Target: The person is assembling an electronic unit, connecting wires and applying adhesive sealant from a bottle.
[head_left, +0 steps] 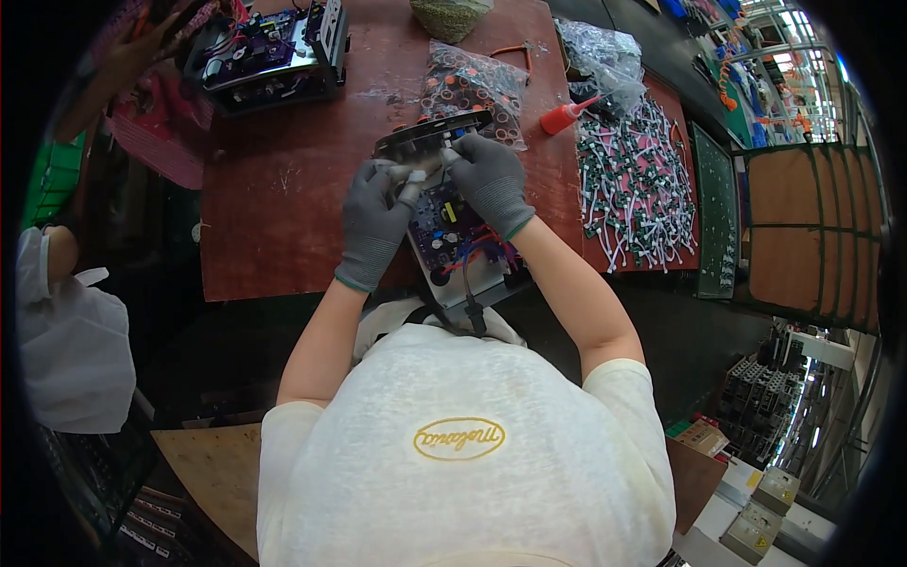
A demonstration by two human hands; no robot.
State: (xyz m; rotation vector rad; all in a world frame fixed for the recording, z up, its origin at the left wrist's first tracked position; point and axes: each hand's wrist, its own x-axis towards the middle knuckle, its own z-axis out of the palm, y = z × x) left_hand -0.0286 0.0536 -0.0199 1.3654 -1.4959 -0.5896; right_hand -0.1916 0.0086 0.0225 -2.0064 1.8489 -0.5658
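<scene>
Along the far left edge of the view, a co-worker's arm (111,77) is noted beside an open-cased electronic unit (255,59), which is set on the reddish-brown bench (274,213). Next rightward, the left hand (378,219), grey-gloved, is held over the near side of a black panel (430,139), fingers bent, thumb brought toward the index finger; whether anything thin is pinched there cannot be told.

Mid-bench, the unit being worked on (441,230) is laid at the near edge, partly overhanging, with its purple circuit board bared and the panel tilted up at its far end. Red and blue wires (472,250) are strung across its near part. Overhang is judged a weak point: if the panel is pushed hard, the unit could be tipped or slid. Wires could be snagged by a cuff or trapped if the panel is swung down over them.

The right hand (489,184) is placed at the panel's near edge, fingers curled; their exact hold is hidden. Beyond, a clear bag of ringed parts (475,90) is left close behind the panel, where small pieces could be knocked loose. Farther right, a red bottle (562,116) and a heap of white-wired pieces (635,184) are found.
</scene>
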